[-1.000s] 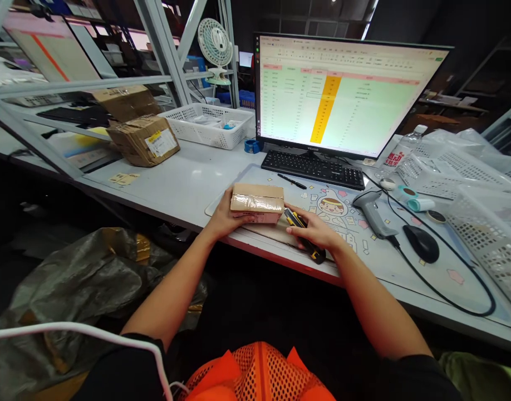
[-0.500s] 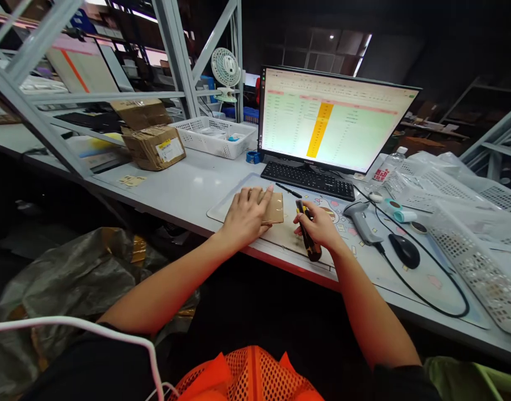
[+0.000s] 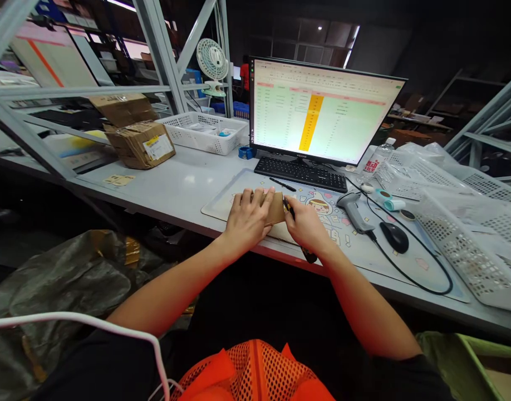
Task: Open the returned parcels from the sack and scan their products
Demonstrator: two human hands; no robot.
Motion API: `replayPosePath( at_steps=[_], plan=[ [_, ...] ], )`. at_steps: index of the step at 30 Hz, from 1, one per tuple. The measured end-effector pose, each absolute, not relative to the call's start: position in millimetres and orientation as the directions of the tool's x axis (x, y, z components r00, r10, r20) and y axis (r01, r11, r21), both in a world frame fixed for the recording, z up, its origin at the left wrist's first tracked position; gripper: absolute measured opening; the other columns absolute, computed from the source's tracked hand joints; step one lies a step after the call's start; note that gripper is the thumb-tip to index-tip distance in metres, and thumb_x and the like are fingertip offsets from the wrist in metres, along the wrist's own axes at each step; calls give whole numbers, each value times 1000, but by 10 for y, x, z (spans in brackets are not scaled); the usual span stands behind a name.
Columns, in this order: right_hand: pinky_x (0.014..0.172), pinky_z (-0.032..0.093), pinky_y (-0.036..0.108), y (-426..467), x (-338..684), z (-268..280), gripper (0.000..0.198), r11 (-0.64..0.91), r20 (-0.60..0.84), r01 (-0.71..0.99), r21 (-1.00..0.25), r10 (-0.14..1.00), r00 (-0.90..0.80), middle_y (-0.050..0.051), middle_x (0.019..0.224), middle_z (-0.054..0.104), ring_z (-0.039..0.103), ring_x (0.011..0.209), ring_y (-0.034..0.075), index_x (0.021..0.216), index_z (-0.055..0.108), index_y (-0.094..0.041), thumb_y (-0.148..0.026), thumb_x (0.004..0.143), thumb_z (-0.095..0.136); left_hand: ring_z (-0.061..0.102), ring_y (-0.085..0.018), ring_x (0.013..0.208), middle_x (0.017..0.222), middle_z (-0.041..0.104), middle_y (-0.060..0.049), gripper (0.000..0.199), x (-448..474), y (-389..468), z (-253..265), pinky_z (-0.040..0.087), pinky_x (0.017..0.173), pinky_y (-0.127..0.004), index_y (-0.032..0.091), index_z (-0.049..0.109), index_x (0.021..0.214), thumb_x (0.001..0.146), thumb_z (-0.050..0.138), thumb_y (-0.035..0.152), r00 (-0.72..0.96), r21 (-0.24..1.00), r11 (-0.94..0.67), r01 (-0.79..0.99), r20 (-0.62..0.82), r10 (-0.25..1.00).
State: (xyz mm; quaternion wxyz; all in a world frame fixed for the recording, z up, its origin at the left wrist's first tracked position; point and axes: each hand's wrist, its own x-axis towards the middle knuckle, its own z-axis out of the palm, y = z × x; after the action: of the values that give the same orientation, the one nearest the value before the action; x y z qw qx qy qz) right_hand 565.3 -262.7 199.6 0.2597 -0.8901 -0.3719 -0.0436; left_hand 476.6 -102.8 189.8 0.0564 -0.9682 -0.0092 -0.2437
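Note:
A small brown cardboard box (image 3: 276, 210) rests on the patterned desk mat (image 3: 222, 207) near the desk's front edge. My left hand (image 3: 249, 216) is closed over its left part, fingers across the top, so much of the box is hidden. In my right hand (image 3: 305, 225) is a black utility knife (image 3: 309, 255), its butt end sticking out below the palm. The knife's front end is at the right side of the box; whether the blade touches the cardboard I cannot tell.
Behind the mat stand a keyboard (image 3: 301, 174) and a monitor (image 3: 322, 111), with a pen (image 3: 283, 184) in front. To the right lie a barcode scanner (image 3: 355, 213), a mouse (image 3: 394, 237) and white baskets (image 3: 460, 250). An opened carton (image 3: 141, 146) and white tray (image 3: 203, 133) are at the left.
My right hand has brought the utility knife leftward, from beside the box to its right edge. The left hand stays on the box. The whole view has shifted slightly.

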Motion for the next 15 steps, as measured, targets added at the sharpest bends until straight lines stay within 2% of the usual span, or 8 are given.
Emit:
replayPosePath(
  at_steps=[4,9,12,15],
  plan=[
    [86,54,44,-2571,5467,2025,48,-706,188,625,-332,600,778,19,109,77,73,99,36,149,55,-14,-22,104,41,50,-44,122,141,56,-24,87,4736,-1019,1859,44,100,-57,14,43,163,86,78,34,858,-48,-998,44,514,13],
    [78,53,40,-2572,5219,1996,40,-769,92,575,-279,575,813,17,98,76,73,87,33,139,60,-16,-22,103,43,49,-46,123,138,56,-25,86,4711,-973,1835,44,102,-58,13,45,162,86,79,34,853,41,-998,41,519,56],
    [80,53,40,-2695,5210,1957,41,-740,84,607,-288,612,786,16,98,77,73,88,32,141,60,-17,-21,104,43,48,-46,125,138,56,-24,89,4701,-818,1816,45,104,-58,13,46,161,83,83,36,836,65,-997,37,544,67],
    [87,53,40,-2903,5366,2028,44,-602,195,722,-340,706,681,15,112,78,73,98,32,146,60,-19,-25,106,44,49,-43,128,140,55,-21,92,4660,-577,1788,46,110,-57,15,47,160,82,86,44,797,182,-983,-31,598,85]
  ],
)
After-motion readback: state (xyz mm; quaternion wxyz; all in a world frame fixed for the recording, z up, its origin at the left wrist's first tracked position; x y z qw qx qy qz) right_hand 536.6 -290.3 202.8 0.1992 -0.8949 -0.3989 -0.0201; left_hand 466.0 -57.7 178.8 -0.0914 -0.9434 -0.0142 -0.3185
